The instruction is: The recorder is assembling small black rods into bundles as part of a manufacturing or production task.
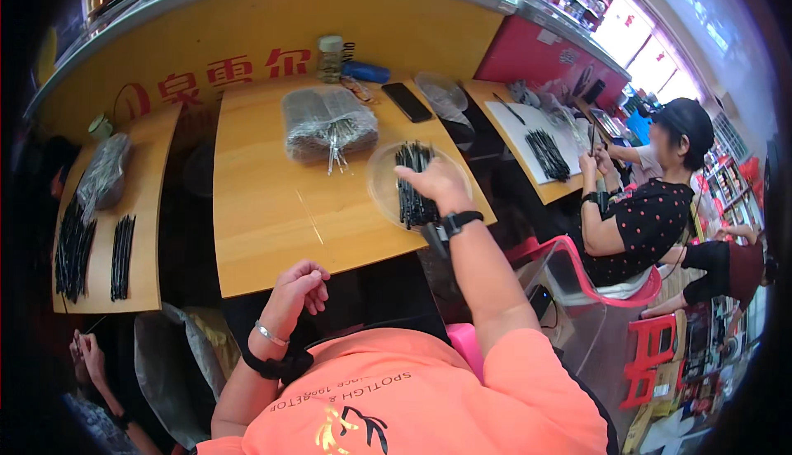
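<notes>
My right hand [437, 184] reaches over a pile of thin black sticks [410, 206], thumb stretched out to the left and apart from the fingers. The sticks lie side by side on a clear round plastic tray [384, 184] near the table's right edge. Part of the pile is hidden under that hand, and I see nothing gripped in it. My left hand [304, 288] hovers by the table's front edge, fingers curled in, with no object showing. A few thin pale strands [311, 217] lie on the wooden table [264, 232].
Behind the tray sit a plastic-wrapped bundle [326, 121], a phone [407, 102], a lidded jar [330, 59] and a blue cylinder [365, 72]. More black sticks [122, 257] lie on the left table. At right, a person [639, 216] works beside another stick pile [547, 155].
</notes>
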The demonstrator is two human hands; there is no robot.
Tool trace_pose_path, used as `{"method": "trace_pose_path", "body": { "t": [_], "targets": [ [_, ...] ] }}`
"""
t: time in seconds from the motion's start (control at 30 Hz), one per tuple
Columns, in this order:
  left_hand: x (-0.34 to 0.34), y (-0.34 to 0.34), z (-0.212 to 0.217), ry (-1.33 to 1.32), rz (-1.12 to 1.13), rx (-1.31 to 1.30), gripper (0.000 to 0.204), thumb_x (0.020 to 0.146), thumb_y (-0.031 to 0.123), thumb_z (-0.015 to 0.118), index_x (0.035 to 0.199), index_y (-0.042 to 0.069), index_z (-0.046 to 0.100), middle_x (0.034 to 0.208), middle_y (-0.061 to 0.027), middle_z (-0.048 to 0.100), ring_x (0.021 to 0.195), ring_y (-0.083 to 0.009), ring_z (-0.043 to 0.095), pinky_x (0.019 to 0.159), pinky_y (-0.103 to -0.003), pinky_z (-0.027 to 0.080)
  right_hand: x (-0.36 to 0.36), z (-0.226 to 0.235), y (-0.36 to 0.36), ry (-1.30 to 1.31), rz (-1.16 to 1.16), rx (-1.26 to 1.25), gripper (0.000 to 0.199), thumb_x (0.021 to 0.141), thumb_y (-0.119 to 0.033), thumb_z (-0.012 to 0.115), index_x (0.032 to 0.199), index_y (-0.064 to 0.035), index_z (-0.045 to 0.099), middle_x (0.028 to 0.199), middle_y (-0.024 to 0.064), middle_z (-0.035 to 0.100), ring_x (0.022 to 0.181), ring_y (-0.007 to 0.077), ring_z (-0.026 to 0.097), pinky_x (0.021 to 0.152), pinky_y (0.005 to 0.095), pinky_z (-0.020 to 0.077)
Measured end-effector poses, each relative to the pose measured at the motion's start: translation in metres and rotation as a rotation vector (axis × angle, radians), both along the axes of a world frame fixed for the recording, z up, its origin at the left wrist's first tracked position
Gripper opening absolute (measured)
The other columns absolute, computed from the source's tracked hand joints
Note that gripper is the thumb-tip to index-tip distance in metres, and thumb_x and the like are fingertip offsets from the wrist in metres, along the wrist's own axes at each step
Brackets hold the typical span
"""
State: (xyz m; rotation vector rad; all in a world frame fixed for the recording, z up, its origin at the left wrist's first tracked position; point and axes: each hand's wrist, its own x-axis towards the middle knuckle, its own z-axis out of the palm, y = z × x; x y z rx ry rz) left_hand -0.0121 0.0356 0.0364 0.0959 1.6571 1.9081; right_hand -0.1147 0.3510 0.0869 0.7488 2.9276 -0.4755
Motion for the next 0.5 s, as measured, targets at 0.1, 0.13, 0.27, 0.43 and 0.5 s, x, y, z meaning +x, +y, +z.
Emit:
{"method": "trace_pose_path", "body": {
  "t": [0.1, 0.13, 0.27, 0.43, 0.5],
  "targets": [
    [-0.014, 0.015, 0.008, -0.006, -0.037, 0.031, 0.018, 0.089, 0.021, 0.047, 0.090, 0.005, 0.055, 0.066, -0.0048, 0.058, 0.051, -0.0125, 0.055, 0.045, -0.021, 0.042, -0.012, -0.024, -0.014, 0.024, -0.013, 0.219, 0.094, 0.061, -0.061, 0.071, 0.121, 0.0079, 0.049, 0.117, 0.0230, 0.058, 0.108, 0.0321, 0.057, 0.091, 0.0382, 0.0456],
    [-0.018, 0.018, 0.011, -0.002, -0.043, 0.027, 0.018, 0.089, 0.021, 0.047, 0.090, 0.005, 0.055, 0.066, -0.0048, 0.058, 0.051, -0.0125, 0.055, 0.045, -0.021, 0.042, -0.015, -0.027, -0.019, 0.045, -0.039, 0.289, 0.086, 0.060, -0.054, 0.074, 0.118, 0.0060, 0.053, 0.116, 0.0216, 0.059, 0.108, 0.0308, 0.058, 0.090, 0.0380, 0.0463],
    [-0.033, 0.029, 0.022, 0.006, -0.076, 0.045, 0.018, 0.089, 0.021, 0.048, 0.092, 0.005, 0.055, 0.066, -0.0048, 0.058, 0.052, -0.0132, 0.055, 0.046, -0.022, 0.042, -0.026, -0.006, -0.015, -0.208, 0.134, 0.155, 0.066, 0.068, -0.034, 0.072, 0.117, 0.0071, 0.054, 0.122, 0.0206, 0.056, 0.111, 0.0288, 0.057, 0.090, 0.0367, 0.0474],
    [-0.057, 0.052, 0.022, 0.035, -0.070, 0.101, 0.017, 0.089, 0.020, 0.048, 0.092, 0.005, 0.055, 0.069, -0.0048, 0.059, 0.057, -0.0135, 0.057, 0.050, -0.024, 0.044, -0.033, -0.021, -0.015, -0.106, -0.032, 0.156, 0.042, 0.072, -0.018, 0.068, 0.110, 0.0003, 0.060, 0.116, 0.0165, 0.060, 0.108, 0.0267, 0.059, 0.088, 0.0349, 0.0487],
    [-0.069, 0.066, 0.020, 0.040, -0.082, 0.089, 0.018, 0.089, 0.019, 0.049, 0.095, 0.004, 0.055, 0.078, -0.0068, 0.061, 0.064, -0.0147, 0.059, 0.057, -0.025, 0.047, -0.037, -0.030, -0.007, 0.038, -0.078, 0.187, 0.043, 0.073, -0.018, 0.068, 0.111, -0.0011, 0.058, 0.113, 0.0156, 0.062, 0.102, 0.0277, 0.062, 0.085, 0.0363, 0.0501]
  ]
}}
